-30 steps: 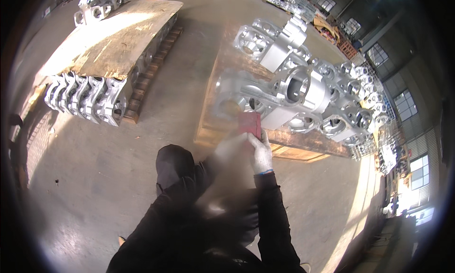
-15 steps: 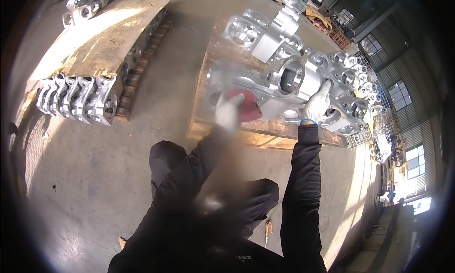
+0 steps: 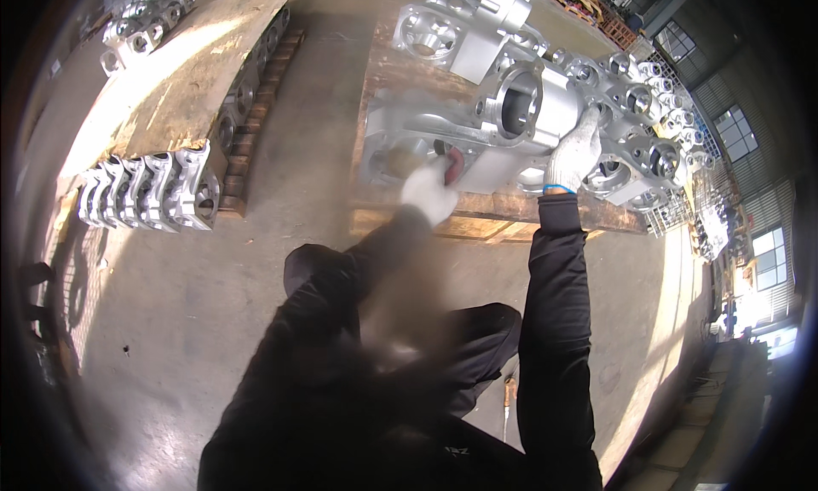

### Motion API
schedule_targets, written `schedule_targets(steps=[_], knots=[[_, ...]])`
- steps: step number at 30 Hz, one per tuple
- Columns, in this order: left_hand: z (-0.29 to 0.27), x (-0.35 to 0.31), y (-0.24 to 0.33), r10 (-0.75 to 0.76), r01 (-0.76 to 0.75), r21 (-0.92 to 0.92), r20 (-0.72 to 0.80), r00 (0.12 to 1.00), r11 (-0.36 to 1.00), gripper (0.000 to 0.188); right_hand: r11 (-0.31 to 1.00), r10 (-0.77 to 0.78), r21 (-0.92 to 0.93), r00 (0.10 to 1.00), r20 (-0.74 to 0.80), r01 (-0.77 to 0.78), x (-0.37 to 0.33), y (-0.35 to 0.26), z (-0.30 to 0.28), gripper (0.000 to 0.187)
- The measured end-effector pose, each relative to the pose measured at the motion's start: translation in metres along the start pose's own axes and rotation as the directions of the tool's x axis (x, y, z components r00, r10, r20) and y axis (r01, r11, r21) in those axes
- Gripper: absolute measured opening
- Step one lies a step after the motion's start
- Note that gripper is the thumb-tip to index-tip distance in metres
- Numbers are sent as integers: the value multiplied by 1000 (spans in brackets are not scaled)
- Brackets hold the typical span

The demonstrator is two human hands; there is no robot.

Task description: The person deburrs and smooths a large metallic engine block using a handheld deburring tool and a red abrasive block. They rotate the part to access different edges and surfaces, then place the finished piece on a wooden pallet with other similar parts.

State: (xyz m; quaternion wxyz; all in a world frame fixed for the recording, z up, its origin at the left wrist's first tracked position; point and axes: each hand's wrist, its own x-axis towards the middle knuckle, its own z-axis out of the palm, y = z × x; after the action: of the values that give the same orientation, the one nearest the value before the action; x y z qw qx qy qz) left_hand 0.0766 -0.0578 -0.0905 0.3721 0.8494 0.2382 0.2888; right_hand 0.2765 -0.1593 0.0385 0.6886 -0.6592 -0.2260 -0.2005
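My left hand [image 3: 430, 194], in a white glove, is closed on a red cloth-like pad [image 3: 455, 165], mostly hidden by the fingers. It is at the near left end of a silvery metal casting [image 3: 498, 140], beside a round opening that is smeared by motion. Farther right, my right hand [image 3: 576, 155], also in a white glove, grips the same casting by its thick ring-shaped body. Its fingers are together and point away from me, the tips partly lost against the bright metal. The casting lies on a wooden board [image 3: 375, 73].
Several similar castings [image 3: 635, 163] crowd the board's right side; another casting [image 3: 430, 37] lies behind. At left, a plywood sheet [image 3: 183, 73] covers a pallet stack with a row of castings [image 3: 149, 188] at its near end. An orange-handled tool [image 3: 509, 393] lies on the floor by my knee.
My left hand has turned and moved slightly right with the red pad, which shows less now. My right hand stays on the casting. The whole view has shifted a little.
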Motion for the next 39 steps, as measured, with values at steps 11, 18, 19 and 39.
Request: schedule_targets(steps=[11,18,19,39], knots=[[4,-9,12,-109,-55,-557,-257,960,829,29,985,53,166,998,26,-57,-13,-20,-2,60],[-37,4,-26,-52,-315,681,461,886,660,25,979,-106,-160,988,111,123,-32,-13,-30,48],[-44,5,-27,22,-312,600,440,898,736,25,962,-134,-224,984,114,157,-40,-6,-42,50],[-27,-56,-16,256,-102,250,-727,637,963,85,990,106,-105,990,91,-96,-137,76,-131,47]])
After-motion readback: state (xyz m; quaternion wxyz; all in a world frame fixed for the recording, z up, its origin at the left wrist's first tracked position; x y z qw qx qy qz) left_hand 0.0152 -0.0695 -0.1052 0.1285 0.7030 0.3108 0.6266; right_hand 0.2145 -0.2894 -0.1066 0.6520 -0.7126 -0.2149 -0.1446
